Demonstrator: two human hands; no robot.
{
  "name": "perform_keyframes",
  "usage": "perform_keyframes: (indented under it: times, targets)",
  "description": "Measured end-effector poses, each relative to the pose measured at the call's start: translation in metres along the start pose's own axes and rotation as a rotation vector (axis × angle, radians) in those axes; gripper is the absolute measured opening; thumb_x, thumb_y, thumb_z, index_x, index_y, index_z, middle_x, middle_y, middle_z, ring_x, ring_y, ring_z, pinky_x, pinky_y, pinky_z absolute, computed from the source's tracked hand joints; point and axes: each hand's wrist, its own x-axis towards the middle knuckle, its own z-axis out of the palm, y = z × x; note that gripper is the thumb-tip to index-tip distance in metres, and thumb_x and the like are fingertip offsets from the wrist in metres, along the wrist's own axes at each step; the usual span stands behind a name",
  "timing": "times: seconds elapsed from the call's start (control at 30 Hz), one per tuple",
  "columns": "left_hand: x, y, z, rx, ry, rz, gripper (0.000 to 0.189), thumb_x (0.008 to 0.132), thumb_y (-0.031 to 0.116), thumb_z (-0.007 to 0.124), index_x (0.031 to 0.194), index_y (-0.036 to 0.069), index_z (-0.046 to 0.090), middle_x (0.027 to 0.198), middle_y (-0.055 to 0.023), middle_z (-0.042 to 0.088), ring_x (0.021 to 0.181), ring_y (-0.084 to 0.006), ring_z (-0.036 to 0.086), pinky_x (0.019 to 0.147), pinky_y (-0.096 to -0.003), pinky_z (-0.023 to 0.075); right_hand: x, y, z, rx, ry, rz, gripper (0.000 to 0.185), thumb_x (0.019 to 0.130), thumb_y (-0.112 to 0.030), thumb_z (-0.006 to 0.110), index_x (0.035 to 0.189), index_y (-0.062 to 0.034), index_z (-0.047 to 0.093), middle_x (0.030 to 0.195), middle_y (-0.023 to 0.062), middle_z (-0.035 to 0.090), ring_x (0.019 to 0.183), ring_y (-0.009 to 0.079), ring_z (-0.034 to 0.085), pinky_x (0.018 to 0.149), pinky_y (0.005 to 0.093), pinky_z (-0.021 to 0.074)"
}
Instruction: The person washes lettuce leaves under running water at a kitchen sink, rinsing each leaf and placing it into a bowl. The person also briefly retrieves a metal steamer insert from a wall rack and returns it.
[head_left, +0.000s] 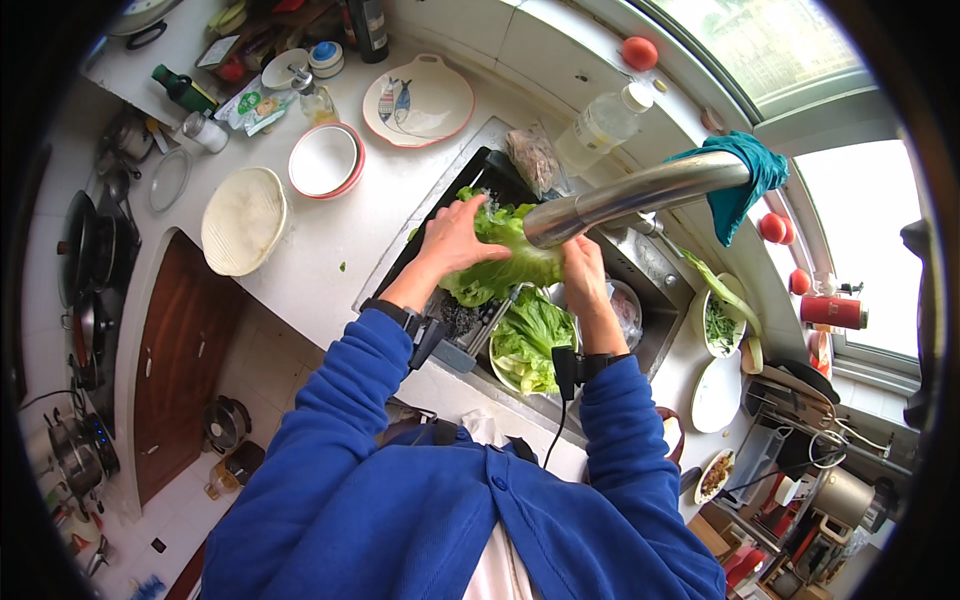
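Note:
Both hands are over the sink (667, 300), on a green lettuce leaf (499, 262) beneath the metal faucet (570, 217). My left hand (457, 236) rests spread on the leaf's left part, thumb pointing right across it. My right hand (586, 274) grips the leaf's right edge; its fingertips are partly hidden by the leaf and the faucet. Nearer my body, more lettuce leaves (531, 337) fill a round bowl in the sink. A bowl with something pinkish in clear plastic (625, 307) stands just right of my right wrist.
Left of the sink are stacked bowls (324, 161), a cream ribbed basin (244, 221) and a fish-patterned plate (418, 101). Behind it stand a clear plastic bottle (604, 127) and a bag (534, 161). To the right are a bowl of chopped greens (721, 326) and a white plate (716, 394).

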Motion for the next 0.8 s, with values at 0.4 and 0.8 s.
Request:
perform_keyframes:
  times: [0.4,0.8]
  targets:
    - [-0.019,0.02,0.01,-0.999,-0.307,-0.013,0.016,0.093,0.014,0.064,0.102,0.001,0.067,0.086,0.0039,0.065,0.079,-0.0036,0.056,0.069,-0.0237,0.0485,-0.012,-0.028,0.008,-0.108,0.051,0.116,0.036,0.097,-0.03,0.054,0.115,0.0002,0.059,0.094,0.0081,0.067,0.082,0.0161,0.065,0.07,0.0252,0.0521]
    - [0.003,0.019,-0.006,-0.908,-0.57,-0.117,0.029,0.097,0.02,0.059,0.116,-0.001,0.064,0.101,-0.0016,0.065,0.092,-0.0074,0.057,0.084,-0.0256,0.0463,-0.001,-0.024,0.007,0.11,-0.17,0.083,0.025,0.088,-0.013,0.07,0.109,-0.0002,0.066,0.102,0.0037,0.069,0.09,0.0109,0.062,0.086,0.0266,0.0473]
